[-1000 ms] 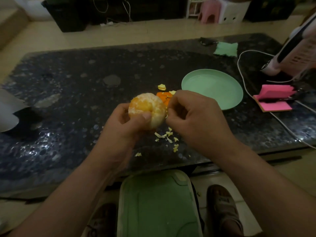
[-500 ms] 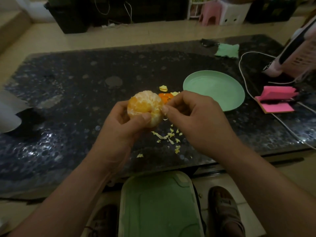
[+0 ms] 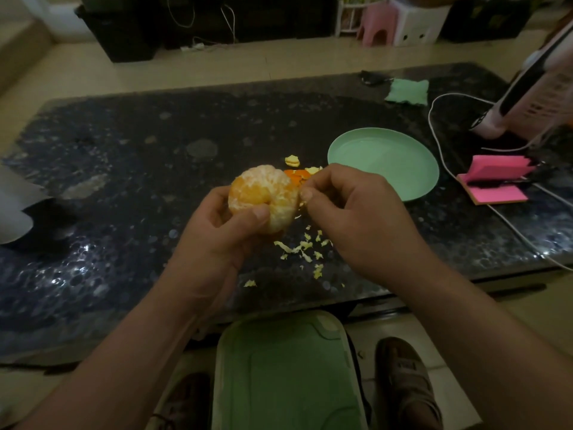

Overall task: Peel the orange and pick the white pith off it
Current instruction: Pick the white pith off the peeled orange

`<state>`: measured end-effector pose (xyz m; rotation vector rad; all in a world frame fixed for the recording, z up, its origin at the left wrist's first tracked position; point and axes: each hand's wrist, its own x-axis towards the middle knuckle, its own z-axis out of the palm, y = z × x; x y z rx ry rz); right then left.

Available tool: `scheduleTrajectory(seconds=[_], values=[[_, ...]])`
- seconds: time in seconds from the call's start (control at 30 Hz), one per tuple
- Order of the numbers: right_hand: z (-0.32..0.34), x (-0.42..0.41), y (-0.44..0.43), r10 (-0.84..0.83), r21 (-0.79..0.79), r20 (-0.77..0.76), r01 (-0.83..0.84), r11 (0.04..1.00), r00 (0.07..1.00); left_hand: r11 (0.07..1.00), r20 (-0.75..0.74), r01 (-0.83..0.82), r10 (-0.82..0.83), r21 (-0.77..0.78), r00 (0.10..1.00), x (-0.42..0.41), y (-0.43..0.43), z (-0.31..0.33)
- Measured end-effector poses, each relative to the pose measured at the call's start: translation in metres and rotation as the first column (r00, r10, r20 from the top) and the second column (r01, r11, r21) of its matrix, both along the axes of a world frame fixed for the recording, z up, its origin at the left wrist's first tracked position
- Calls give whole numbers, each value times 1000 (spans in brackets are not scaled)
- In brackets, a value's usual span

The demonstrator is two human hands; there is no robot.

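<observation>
My left hand grips a peeled orange above the dark table, thumb across its near side. The fruit shows bare segments with pale pith streaks. My right hand is at the orange's right side, its thumb and forefinger pinching a small bit of pith at the fruit's surface. Small scraps of pith lie scattered on the table under the hands. Orange peel pieces lie just behind the fruit.
A green plate sits to the right. Pink sticky notes, a white cable, a pink appliance and a green cloth occupy the right side. A green stool stands below the table edge.
The orange has been turned slightly in my left hand. My right fingers have kept picking at its right side, and a few more pith scraps lie on the table.
</observation>
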<state>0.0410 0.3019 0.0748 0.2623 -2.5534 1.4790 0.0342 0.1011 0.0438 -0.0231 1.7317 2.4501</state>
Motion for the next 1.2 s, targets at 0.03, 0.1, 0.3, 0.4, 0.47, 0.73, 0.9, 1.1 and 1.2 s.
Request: scheduleTrajectory(seconds=[0.03, 0.1, 0.3, 0.4, 0.47, 0.73, 0.9, 1.1, 1.2], values=[[0, 0, 0, 8, -2, 7, -8, 1000, 1000, 1000, 0, -4, 4, 4, 1000, 0, 0, 0], [1, 1, 1, 22, -4, 10, -22, 1000, 1000, 1000, -4, -10, 10, 2, 1000, -1, -2, 0], [-1, 1, -2, 21, 90, -45, -17, 996, 999, 993, -51, -10, 4, -120, 999, 0, -6, -2], [-4, 0, -1, 32, 193, -93, -14, 981, 995, 980, -90, -9, -9, -197, 996, 0, -9, -4], [-6, 0, -1, 43, 259, -130, -8, 966, 991, 970, -112, -14, -14, -244, 994, 1, -10, -4], [-10, -4, 0, -20, 114, -139, 36, 993, 990, 999, 13, 33, -33, 22, 999, -1, -3, -2], [-16, -9, 6, -66, 123, -73, 75, 990, 995, 964, 70, 122, -142, 236, 987, -2, -5, 3], [-14, -8, 3, -46, 92, -3, 46, 995, 999, 949, 115, 129, -168, 288, 979, -4, -10, 0], [-14, -9, 1, -74, 140, 2, 73, 987, 997, 961, 124, 107, -143, 254, 982, -5, -10, -3]])
